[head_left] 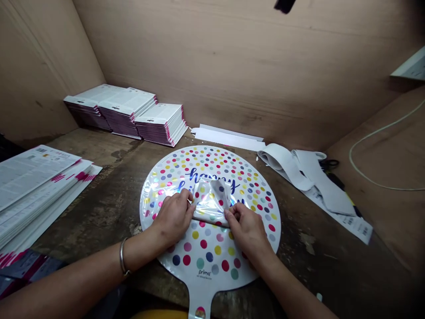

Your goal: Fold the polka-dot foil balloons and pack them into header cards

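Note:
A flat round foil balloon (202,252) with coloured dots and blue lettering lies on the worn table. On top of it sits a small folded foil balloon (212,199), shiny and crinkled. My left hand (174,217), with a bangle at the wrist, pinches the folded piece's left edge with closed fingers. My right hand (247,228) grips its lower right edge, fingers also closed. Both hands rest on the round balloon.
Stacks of white and magenta packaging cards (133,113) stand at the back left, and more cards (36,186) lie at the left edge. White paper strips (299,170) and scissors (328,165) lie at the right. A white cable (375,133) runs along the right panel.

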The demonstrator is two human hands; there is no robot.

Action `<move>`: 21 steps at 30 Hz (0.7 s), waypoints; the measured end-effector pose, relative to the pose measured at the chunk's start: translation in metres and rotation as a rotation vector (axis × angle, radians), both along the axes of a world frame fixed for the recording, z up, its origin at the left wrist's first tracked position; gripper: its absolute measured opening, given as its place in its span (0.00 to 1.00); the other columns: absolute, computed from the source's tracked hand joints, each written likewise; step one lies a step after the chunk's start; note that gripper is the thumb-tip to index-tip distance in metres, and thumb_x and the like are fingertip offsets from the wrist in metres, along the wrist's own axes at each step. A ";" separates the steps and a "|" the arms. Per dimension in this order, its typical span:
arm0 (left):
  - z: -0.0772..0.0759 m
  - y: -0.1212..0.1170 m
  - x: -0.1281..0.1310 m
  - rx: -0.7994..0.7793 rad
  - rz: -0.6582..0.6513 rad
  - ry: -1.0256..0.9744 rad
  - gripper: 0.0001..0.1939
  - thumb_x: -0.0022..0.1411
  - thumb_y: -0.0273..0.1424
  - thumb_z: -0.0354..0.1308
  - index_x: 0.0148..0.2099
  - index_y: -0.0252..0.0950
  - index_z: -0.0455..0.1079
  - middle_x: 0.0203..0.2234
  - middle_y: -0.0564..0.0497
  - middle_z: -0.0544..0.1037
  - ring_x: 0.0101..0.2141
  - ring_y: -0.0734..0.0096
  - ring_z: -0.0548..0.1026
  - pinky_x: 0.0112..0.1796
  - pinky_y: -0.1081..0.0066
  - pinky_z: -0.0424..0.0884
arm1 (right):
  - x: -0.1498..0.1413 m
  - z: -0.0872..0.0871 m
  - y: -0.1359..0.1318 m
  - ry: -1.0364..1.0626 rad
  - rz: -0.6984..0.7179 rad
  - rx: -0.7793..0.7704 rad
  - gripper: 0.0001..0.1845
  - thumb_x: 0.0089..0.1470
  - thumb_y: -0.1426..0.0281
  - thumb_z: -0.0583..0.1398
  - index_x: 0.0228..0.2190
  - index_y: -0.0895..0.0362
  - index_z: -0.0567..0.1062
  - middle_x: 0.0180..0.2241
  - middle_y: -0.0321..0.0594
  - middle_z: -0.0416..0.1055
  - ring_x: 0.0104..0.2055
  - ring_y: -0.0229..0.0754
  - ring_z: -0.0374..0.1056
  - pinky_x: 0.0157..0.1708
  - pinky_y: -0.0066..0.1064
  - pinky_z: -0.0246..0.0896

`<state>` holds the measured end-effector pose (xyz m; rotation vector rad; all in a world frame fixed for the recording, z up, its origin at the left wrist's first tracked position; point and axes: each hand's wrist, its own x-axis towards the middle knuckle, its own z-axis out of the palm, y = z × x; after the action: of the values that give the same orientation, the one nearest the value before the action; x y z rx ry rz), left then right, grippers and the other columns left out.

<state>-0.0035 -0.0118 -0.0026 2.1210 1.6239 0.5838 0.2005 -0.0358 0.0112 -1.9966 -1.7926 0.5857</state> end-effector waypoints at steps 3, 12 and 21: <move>0.001 0.001 -0.001 0.014 -0.043 0.047 0.05 0.63 0.31 0.48 0.39 0.38 0.63 0.28 0.50 0.71 0.32 0.62 0.69 0.35 0.64 0.62 | -0.001 -0.002 -0.002 -0.004 -0.025 0.002 0.11 0.53 0.61 0.55 0.23 0.53 0.66 0.21 0.33 0.69 0.25 0.40 0.65 0.24 0.29 0.52; -0.001 0.005 -0.003 0.178 -0.201 0.240 0.11 0.64 0.31 0.50 0.46 0.44 0.71 0.38 0.47 0.73 0.43 0.56 0.68 0.42 0.58 0.65 | -0.005 -0.010 -0.008 -0.331 0.083 0.306 0.09 0.53 0.72 0.55 0.36 0.56 0.72 0.47 0.49 0.69 0.50 0.54 0.63 0.45 0.45 0.61; 0.000 0.024 -0.012 0.288 -0.576 0.366 0.16 0.67 0.28 0.45 0.55 0.40 0.65 0.62 0.48 0.56 0.63 0.56 0.46 0.59 0.47 0.38 | 0.024 -0.011 0.001 -0.344 0.672 0.090 0.37 0.56 0.57 0.52 0.61 0.60 0.52 0.64 0.48 0.45 0.66 0.49 0.39 0.63 0.48 0.38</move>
<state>-0.0150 0.0123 -0.0021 2.8799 1.0293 0.2581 0.2245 -0.0349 0.0006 -1.4690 -2.6705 0.3397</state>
